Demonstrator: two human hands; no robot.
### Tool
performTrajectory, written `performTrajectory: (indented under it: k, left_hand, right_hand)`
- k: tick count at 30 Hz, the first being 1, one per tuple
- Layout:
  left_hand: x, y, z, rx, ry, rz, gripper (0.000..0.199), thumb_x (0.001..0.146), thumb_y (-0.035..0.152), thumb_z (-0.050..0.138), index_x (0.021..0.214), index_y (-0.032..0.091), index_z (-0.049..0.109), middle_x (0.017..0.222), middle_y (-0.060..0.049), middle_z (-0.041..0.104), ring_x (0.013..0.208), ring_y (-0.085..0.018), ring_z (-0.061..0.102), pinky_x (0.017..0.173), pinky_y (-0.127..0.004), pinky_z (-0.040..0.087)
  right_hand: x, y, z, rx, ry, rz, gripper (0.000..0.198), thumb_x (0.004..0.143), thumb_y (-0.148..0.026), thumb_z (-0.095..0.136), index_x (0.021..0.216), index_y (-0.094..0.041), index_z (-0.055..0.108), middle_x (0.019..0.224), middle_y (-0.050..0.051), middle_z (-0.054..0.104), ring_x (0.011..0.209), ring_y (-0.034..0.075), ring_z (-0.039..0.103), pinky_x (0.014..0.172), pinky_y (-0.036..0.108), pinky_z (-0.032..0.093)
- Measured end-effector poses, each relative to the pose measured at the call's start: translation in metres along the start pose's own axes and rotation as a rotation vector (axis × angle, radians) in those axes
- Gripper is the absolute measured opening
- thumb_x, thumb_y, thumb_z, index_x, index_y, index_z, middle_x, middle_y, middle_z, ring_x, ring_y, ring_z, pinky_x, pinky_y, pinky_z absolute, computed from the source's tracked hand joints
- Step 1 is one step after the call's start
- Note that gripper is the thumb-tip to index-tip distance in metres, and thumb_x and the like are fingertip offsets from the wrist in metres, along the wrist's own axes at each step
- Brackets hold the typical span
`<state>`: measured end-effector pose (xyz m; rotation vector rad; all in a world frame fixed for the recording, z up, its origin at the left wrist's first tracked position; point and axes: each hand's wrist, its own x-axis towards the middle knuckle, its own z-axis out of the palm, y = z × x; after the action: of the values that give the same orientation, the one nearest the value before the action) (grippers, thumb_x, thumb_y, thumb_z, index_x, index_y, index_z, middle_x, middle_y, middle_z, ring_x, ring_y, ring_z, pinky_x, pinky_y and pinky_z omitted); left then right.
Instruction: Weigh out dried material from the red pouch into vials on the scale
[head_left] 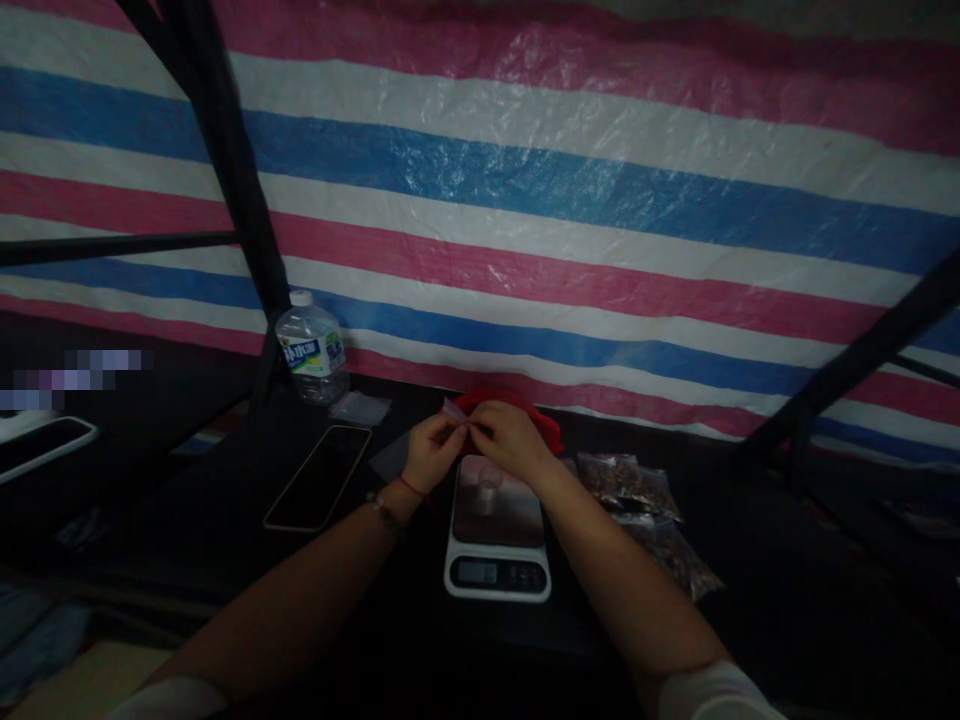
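Striped sheeting [525,230] behind; plastic bag [452,409] in hands [435,445] [511,437], pointing up-left.

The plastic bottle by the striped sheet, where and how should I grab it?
Probably by the neck, just under the white cap, with the left hand coming from the front: the bottle stands upright, narrows there, and has the striped sheet behind it.

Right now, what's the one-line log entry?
Left hand: pinching plastic bag | right hand: at same bag | scale: clear container on top | filled bags: right of scale
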<state>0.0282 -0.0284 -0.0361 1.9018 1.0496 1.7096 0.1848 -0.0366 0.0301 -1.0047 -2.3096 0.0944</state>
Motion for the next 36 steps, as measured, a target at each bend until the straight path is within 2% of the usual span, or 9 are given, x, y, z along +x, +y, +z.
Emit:
performTrajectory:
  k: [8, 11, 13, 18, 23, 28, 31, 33, 36]
  left_hand:
    - [-0.003, 0.004, 0.003, 0.113, 0.001, -0.016, 0.026, 0.080, 0.026, 0.053, 0.058, 0.016, 0.059, 0.055, 0.000, 0.057, 0.054, -0.011, 0.052, 0.054, -0.022, 0.040]
    - [-0.003, 0.005, 0.003, 0.105, -0.019, -0.038, 0.023, 0.078, 0.023, 0.052, 0.056, 0.016, 0.058, 0.053, 0.001, 0.055, 0.052, -0.011, 0.050, 0.053, -0.022, 0.039]
    - [-0.002, 0.004, 0.004, 0.081, -0.030, -0.072, 0.022, 0.077, 0.023, 0.051, 0.057, 0.016, 0.057, 0.053, 0.002, 0.055, 0.052, -0.011, 0.049, 0.053, -0.022, 0.039]
    - [-0.002, 0.000, 0.004, 0.142, -0.010, -0.090, 0.027, 0.080, 0.026, 0.048, 0.055, 0.016, 0.053, 0.051, 0.002, 0.051, 0.049, -0.010, 0.047, 0.050, -0.022, 0.035]
    - [-0.003, 0.005, -0.001, 0.276, -0.109, 0.093, 0.028, 0.082, 0.026, 0.049, 0.056, 0.017, 0.054, 0.054, 0.000, 0.054, 0.052, -0.011, 0.051, 0.052, -0.023, 0.036]
    - [0.009, 0.012, -0.017, 0.321, -0.157, 0.329, 0.018, 0.076, 0.036, 0.063, 0.079, 0.018, 0.064, 0.083, -0.007, 0.067, 0.082, -0.020, 0.062, 0.078, -0.033, 0.047]
    - [0.020, 0.012, -0.026, 0.391, -0.259, 0.375, 0.056, 0.065, 0.045, 0.074, 0.113, 0.018, 0.062, 0.117, -0.012, 0.063, 0.112, -0.029, 0.055, 0.102, -0.045, 0.038]
    - [0.025, 0.011, -0.029, 0.421, -0.347, 0.364, 0.068, 0.064, 0.047, 0.075, 0.123, 0.018, 0.057, 0.120, -0.013, 0.063, 0.114, -0.031, 0.055, 0.106, -0.048, 0.032]
    - [0.030, 0.009, -0.032, 0.421, -0.398, 0.318, 0.062, 0.067, 0.046, 0.073, 0.121, 0.019, 0.059, 0.110, -0.012, 0.067, 0.105, -0.029, 0.060, 0.102, -0.045, 0.037]
  right_hand:
    - [0.001, 0.002, 0.000, -0.057, 0.113, 0.090, 0.016, 0.079, -0.013, 0.054, 0.065, -0.018, 0.058, 0.072, 0.004, 0.057, 0.073, 0.017, 0.052, 0.072, 0.029, 0.042]
    - [0.002, 0.004, -0.001, -0.034, 0.194, 0.123, 0.013, 0.078, -0.010, 0.050, 0.074, -0.017, 0.060, 0.079, 0.006, 0.056, 0.079, 0.019, 0.052, 0.077, 0.032, 0.044]
    - [0.001, 0.003, 0.000, 0.010, 0.197, 0.057, 0.020, 0.079, -0.007, 0.048, 0.089, -0.016, 0.063, 0.093, 0.009, 0.058, 0.091, 0.021, 0.053, 0.083, 0.034, 0.046]
    - [-0.001, -0.004, 0.003, -0.071, 0.005, -0.055, 0.028, 0.087, -0.010, 0.046, 0.102, -0.017, 0.068, 0.120, 0.013, 0.057, 0.109, 0.022, 0.054, 0.092, 0.034, 0.046]
    - [0.000, -0.001, 0.002, -0.168, -0.146, -0.042, 0.028, 0.087, -0.014, 0.054, 0.111, -0.015, 0.068, 0.120, 0.013, 0.063, 0.111, 0.023, 0.056, 0.098, 0.035, 0.043]
    - [0.001, 0.004, -0.004, -0.098, -0.103, 0.004, 0.033, 0.083, -0.018, 0.062, 0.116, -0.017, 0.065, 0.116, 0.010, 0.064, 0.107, 0.021, 0.058, 0.095, 0.034, 0.044]
    - [0.000, 0.004, -0.005, -0.017, -0.093, 0.002, 0.029, 0.080, -0.018, 0.065, 0.108, -0.016, 0.068, 0.116, 0.010, 0.063, 0.105, 0.020, 0.057, 0.094, 0.033, 0.045]
    - [0.001, 0.004, -0.004, 0.049, -0.121, -0.002, 0.022, 0.079, -0.017, 0.065, 0.101, -0.016, 0.070, 0.108, 0.009, 0.066, 0.100, 0.019, 0.059, 0.091, 0.033, 0.046]
    - [0.003, 0.007, -0.006, 0.169, -0.089, 0.032, 0.020, 0.083, -0.013, 0.057, 0.099, -0.018, 0.069, 0.101, 0.006, 0.068, 0.095, 0.017, 0.060, 0.090, 0.033, 0.045]
